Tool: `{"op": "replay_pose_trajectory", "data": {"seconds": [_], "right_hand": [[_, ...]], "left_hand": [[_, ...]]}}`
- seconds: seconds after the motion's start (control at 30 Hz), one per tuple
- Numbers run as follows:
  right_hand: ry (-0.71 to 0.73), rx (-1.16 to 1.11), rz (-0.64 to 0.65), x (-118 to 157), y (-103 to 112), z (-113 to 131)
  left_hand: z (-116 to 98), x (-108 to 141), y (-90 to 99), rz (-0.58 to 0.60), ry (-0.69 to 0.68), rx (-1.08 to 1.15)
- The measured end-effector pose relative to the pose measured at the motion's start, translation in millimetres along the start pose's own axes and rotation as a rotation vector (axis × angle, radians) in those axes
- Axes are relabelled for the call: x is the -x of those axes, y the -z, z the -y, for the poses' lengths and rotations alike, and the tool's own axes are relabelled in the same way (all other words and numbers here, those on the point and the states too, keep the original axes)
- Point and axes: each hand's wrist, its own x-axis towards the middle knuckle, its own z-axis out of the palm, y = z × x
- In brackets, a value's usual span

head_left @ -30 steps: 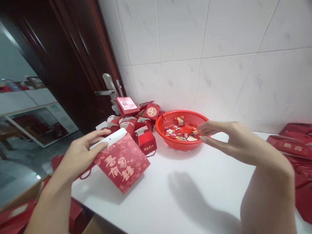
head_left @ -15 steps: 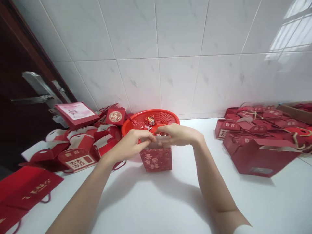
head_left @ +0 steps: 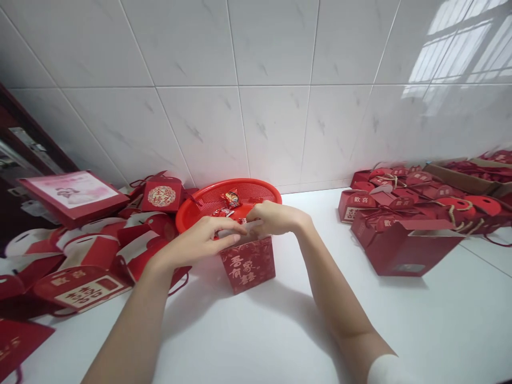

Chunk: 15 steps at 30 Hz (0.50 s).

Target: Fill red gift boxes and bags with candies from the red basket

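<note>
A dark red paper gift box (head_left: pixel 251 265) with pale gold characters stands upright on the white tabletop, its top open and pale inside. My left hand (head_left: pixel 202 237) is at the left of the opening, thumb along the front rim and fingers curled over the top edge. From the right, my right hand (head_left: pixel 276 217) bends down over the far rim, its fingertips closed at the box's top edge and partly hidden. Right behind the box is a red plastic basket (head_left: pixel 256 186) with wrapped candies (head_left: pixel 232 198) in it.
Several open red boxes (head_left: pixel 90 250) crowd the left side, with a pink-topped box (head_left: pixel 76 194) on them. To the right stand a larger red box (head_left: pixel 404 250), many closed small boxes (head_left: pixel 358 205) and a cardboard carton (head_left: pixel 464 178). A tiled wall (head_left: pixel 272 128) rises behind.
The view has shifted to the right. The box is turned slightly and its front right corner sits higher in view. Both hands stay at its rim, the left fingers stretched further across the opening.
</note>
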Motion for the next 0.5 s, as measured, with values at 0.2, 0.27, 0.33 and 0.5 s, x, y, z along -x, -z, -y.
{"op": "replay_pose_trajectory", "data": {"seconds": [0.2, 0.27, 0.33, 0.5], "right_hand": [[-0.001, -0.031, 0.023, -6.0, -1.0, -8.2], [0.052, -0.095, -0.002, -5.5, 0.1, -14.3], [0.097, -0.169, -0.042, -5.1, 1.3, -20.5], [0.101, -0.308, -0.219, -15.1, -3.8, -31.5]], "left_hand": [[5.0, 0.7, 6.3, 0.026, 0.056, 0.025], [8.3, 2.2, 9.8, -0.043, 0.073, 0.080], [13.1, 2.5, 12.7, -0.131, 0.102, 0.161], [40.5, -9.6, 11.8, -0.253, 0.173, 0.208]]}}
